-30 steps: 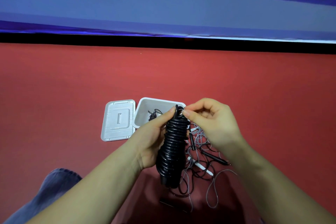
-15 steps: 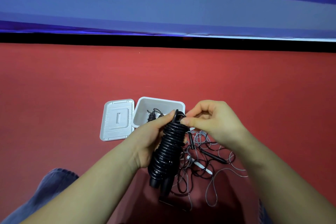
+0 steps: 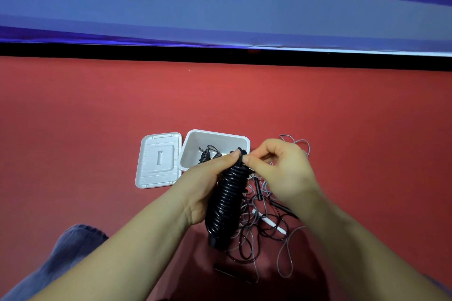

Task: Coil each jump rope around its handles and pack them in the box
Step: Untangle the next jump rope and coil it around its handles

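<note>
On the red floor [image 3: 97, 129], just ahead of me, the white box [image 3: 241, 140] stands open with its lid [image 3: 157, 161] lying flat beside its left wall. I judge the job partly done: some dark rope [image 3: 208, 154] already sits inside the box, though I cannot tell how many bundles that is. In the air over the box's near edge I hold the black coil [image 3: 226, 205], wound tight along its handles. My left hand [image 3: 200, 190] wraps the coil from the left, thumb pressed near the top. My right hand [image 3: 281, 173] pinches the rope end at the coil's top, fingers [image 3: 247, 159] curled; I take it I am tucking that end in. Left to do: drop this coil in, then wind the loose tangle [image 3: 266, 222] of black and grey ropes on the floor under my right wrist. How many ropes make up the tangle is hard to make out; my arms hide part of it, and the coil's handles are buried under the wraps.
</note>
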The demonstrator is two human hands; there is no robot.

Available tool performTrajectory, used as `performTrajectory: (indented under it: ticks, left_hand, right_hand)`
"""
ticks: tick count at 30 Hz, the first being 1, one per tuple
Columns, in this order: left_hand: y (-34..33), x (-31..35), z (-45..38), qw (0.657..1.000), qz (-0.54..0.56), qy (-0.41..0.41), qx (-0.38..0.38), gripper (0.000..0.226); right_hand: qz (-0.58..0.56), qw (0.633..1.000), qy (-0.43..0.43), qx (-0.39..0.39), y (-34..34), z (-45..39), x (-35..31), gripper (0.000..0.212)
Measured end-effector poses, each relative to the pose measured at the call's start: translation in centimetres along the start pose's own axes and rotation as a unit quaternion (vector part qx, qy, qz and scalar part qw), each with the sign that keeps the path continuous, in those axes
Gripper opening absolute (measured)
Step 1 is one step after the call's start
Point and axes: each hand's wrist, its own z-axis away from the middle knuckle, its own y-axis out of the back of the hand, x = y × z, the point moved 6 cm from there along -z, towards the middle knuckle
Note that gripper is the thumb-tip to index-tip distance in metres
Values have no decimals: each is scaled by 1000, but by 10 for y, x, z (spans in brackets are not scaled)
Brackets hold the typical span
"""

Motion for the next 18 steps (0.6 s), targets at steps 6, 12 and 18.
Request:
performTrajectory:
  ticks: [6, 12, 18]
  left_hand:
    - [-2, 7, 3, 999, 10, -47, 6, 44]
    - [0, 13, 3, 997, 37, -64, -1, 45]
    - [-2, 15, 6, 993, -19, -119, 15, 38]
  right_hand:
    - [-61, 997, 33, 27, -1, 4, -4, 20]
    - [-293, 952, -78, -51, -5, -2, 0, 9]
    - [-294, 940, -148, -93, -13, -2, 15, 6]
